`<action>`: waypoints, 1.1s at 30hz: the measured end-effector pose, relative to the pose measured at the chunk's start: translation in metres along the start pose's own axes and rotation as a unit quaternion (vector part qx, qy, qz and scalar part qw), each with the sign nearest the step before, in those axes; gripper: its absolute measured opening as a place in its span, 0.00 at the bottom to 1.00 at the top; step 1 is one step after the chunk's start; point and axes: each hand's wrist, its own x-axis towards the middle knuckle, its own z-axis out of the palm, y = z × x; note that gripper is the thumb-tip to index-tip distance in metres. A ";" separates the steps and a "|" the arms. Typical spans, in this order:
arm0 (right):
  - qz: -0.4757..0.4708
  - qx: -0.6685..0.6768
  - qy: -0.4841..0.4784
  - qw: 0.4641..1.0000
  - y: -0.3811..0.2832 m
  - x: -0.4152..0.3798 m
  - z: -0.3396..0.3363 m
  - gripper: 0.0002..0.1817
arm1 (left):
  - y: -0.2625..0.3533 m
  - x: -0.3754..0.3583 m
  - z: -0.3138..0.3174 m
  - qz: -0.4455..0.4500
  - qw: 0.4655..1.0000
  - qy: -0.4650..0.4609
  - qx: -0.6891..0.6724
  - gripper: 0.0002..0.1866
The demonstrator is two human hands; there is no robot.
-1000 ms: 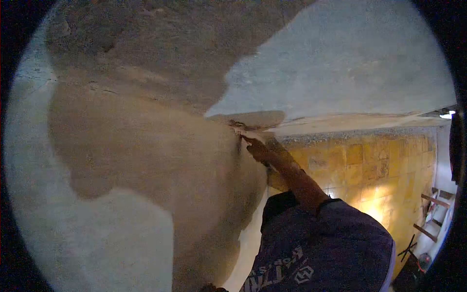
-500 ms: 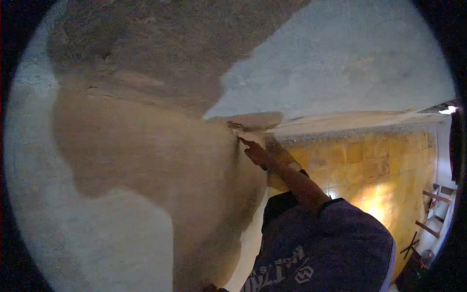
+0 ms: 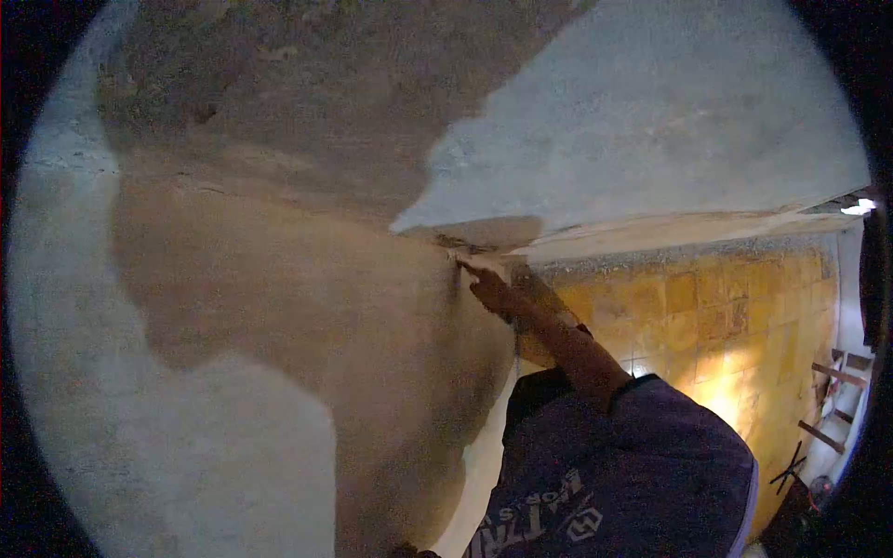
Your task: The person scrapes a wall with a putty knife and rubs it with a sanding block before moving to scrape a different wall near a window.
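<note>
My right hand [image 3: 491, 292] reaches up to the corner where the damp brown wall patch [image 3: 279, 279] meets the grey surface above it. Its index finger is stretched out, with the tip at a rough, cracked spot [image 3: 458, 255] along the seam. The other fingers look curled, and I see no tool in the hand. A dark streak, perhaps a shadow, runs down the wall below the fingertip. At the bottom edge, a dark shape that may be my left hand [image 3: 406, 551] is mostly cut off, so its fingers cannot be made out.
Yellow tiles [image 3: 684, 302] cover the wall at right, with a bright glare low on them. Pale grey plaster [image 3: 651, 121] lies above. Wooden pieces [image 3: 837, 374] stand at far right. My dark printed sleeve [image 3: 633, 465] fills the lower right.
The view has shifted very slightly. My right hand's fingertip stays at the same spot on the seam, with hardly any movement of the hand.
</note>
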 end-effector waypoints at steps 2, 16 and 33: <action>-0.221 -0.026 0.061 0.973 0.048 0.001 0.031 0.31 | -0.001 0.000 0.004 0.000 1.000 0.005 -0.001 0.20; 0.014 0.093 -0.038 0.995 0.007 -0.011 -0.009 0.33 | 0.011 -0.008 0.013 0.003 1.000 0.010 -0.009 0.21; 0.052 -0.057 -0.028 0.997 -0.076 -0.023 -0.023 0.34 | 0.011 -0.005 -0.006 0.018 1.000 0.012 -0.008 0.22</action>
